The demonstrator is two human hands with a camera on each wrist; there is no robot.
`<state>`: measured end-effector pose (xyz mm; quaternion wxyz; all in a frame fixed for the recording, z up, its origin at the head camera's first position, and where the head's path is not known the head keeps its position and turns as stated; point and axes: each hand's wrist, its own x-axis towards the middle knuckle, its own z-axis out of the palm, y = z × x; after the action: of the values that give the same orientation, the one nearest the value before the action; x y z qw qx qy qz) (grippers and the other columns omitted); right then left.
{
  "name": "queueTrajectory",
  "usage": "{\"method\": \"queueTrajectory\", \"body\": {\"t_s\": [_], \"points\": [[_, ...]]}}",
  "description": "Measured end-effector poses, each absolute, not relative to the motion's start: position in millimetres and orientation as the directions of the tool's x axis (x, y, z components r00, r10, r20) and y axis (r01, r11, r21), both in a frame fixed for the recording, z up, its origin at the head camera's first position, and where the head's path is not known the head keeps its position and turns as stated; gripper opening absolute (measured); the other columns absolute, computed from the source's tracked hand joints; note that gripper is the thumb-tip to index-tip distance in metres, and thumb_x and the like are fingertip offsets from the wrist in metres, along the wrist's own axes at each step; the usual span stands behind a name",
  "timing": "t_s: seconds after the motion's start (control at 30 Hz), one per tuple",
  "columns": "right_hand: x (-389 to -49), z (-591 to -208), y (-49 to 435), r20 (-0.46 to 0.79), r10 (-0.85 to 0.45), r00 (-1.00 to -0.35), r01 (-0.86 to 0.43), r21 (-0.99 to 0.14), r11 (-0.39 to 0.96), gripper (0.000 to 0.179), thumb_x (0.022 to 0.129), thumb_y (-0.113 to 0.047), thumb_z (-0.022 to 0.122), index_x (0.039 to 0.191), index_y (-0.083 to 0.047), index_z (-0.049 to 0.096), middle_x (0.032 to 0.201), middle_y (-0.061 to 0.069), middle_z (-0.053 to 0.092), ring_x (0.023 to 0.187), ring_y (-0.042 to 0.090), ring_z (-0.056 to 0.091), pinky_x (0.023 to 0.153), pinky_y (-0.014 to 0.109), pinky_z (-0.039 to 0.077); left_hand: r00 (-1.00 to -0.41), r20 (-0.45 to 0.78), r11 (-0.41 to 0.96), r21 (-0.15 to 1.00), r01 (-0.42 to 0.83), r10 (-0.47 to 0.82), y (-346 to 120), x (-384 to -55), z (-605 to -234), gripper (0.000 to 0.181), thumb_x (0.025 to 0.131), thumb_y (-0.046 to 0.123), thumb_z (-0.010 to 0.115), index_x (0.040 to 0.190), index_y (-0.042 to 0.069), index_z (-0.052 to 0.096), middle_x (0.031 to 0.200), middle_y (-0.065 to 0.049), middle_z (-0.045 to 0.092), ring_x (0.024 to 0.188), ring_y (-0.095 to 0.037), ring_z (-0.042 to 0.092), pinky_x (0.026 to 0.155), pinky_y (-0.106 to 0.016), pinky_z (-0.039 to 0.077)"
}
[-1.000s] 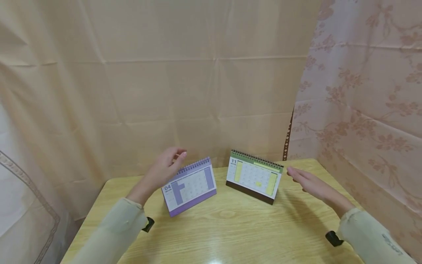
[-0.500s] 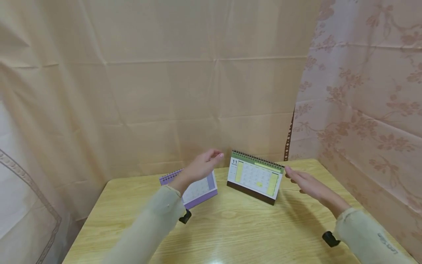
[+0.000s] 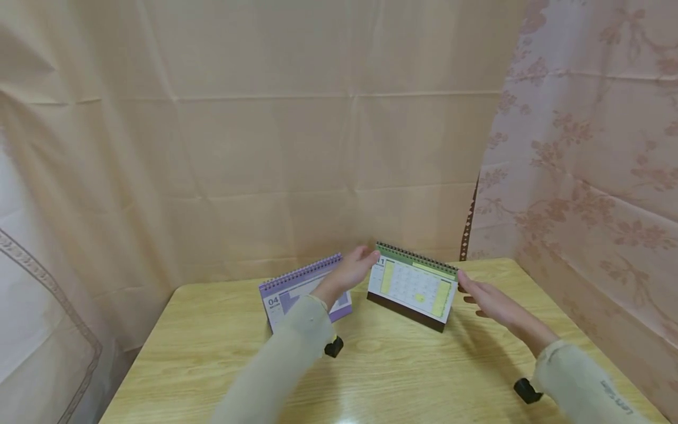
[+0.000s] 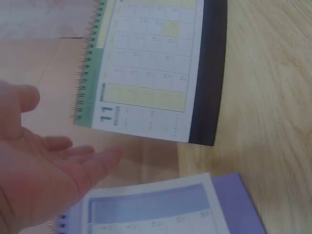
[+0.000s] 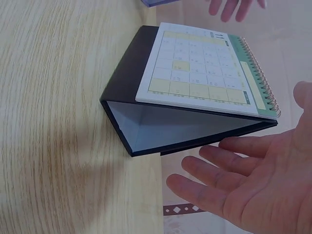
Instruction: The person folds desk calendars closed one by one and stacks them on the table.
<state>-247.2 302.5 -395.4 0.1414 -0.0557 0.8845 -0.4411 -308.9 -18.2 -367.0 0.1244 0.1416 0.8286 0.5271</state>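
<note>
A desk calendar with a green top band and brown base point(image 3: 410, 288) stands tilted open like a tent, showing page 11. My left hand point(image 3: 346, 274) is by its left upper corner, fingers loosely extended; in the left wrist view a gap separates the fingers point(image 4: 92, 168) from it. On its other side is my right hand point(image 3: 492, 303), whose straight fingers point(image 5: 214, 173) lie close to the calendar's back edge; I cannot tell if they touch. The purple desk calendar point(image 3: 302, 277), page 04, stands to the left, partly hidden by my left hand and sleeve.
Both calendars stand on a light wood table point(image 3: 402, 371). A beige curtain point(image 3: 265, 147) hangs behind its far edge, and a pink floral curtain point(image 3: 593, 147) is on the right. A black wrist device point(image 3: 333, 346) hangs below my left sleeve.
My left hand has moved right, from the purple calendar across to the green calendar's left corner. My right hand has shifted slightly toward the green calendar's right edge. Both calendars stay in place.
</note>
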Motion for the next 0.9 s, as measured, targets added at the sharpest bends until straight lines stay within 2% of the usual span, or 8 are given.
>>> {"method": "queueTrajectory", "body": {"t_s": [0.27,0.53,0.73,0.9], "points": [[-250.3,-395.2,300.6,-0.236,-0.193,-0.952,0.069,-0.784,0.617,0.096,0.104,-0.066,0.015,0.153,0.017,0.014,0.155,0.04,0.02,0.139,0.059,0.029,0.104,0.069,0.038,-0.96,-0.068,0.395,0.918,0.046,0.27,-5.1,-326.3,-379.2,0.075,0.106,0.053,0.042,0.159,0.002,0.025,0.161,-0.02,0.031,0.147,-0.04,0.03,0.118,-0.056,0.024],[-257.8,-397.2,302.4,-0.286,-0.193,-0.939,0.132,-0.813,0.567,0.1,0.103,-0.069,0.014,0.151,0.019,0.017,0.155,0.04,0.021,0.138,0.057,0.033,0.105,0.064,0.04,-0.935,-0.205,0.18,0.971,-0.157,0.291,-2.2,-349.8,-384.1,0.066,0.106,0.049,0.045,0.155,0.005,0.038,0.156,-0.017,0.042,0.142,-0.041,0.038,0.113,-0.061,0.032],[-259.1,-400.6,304.5,-0.314,-0.214,-0.925,0.169,-0.844,0.509,0.104,0.101,-0.073,0.014,0.152,0.017,0.019,0.157,0.039,0.021,0.139,0.054,0.034,0.109,0.067,0.033,-0.924,-0.221,0.206,0.965,-0.162,0.311,1.8,-352.7,-380.4,0.062,0.107,0.047,0.042,0.154,0.007,0.041,0.151,-0.014,0.049,0.138,-0.038,0.046,0.112,-0.058,0.034],[-261.4,-402.8,304.3,-0.307,-0.216,-0.927,0.171,-0.858,0.484,0.1,0.102,-0.071,0.014,0.153,0.014,0.021,0.157,0.037,0.021,0.14,0.054,0.033,0.11,0.068,0.029,-0.917,-0.228,0.234,0.96,-0.155,0.328,10.9,-352.1,-374.3,0.06,0.107,0.046,0.043,0.154,0.008,0.041,0.14,-0.012,0.058,0.134,-0.036,0.049,0.108,-0.054,0.04]]}}
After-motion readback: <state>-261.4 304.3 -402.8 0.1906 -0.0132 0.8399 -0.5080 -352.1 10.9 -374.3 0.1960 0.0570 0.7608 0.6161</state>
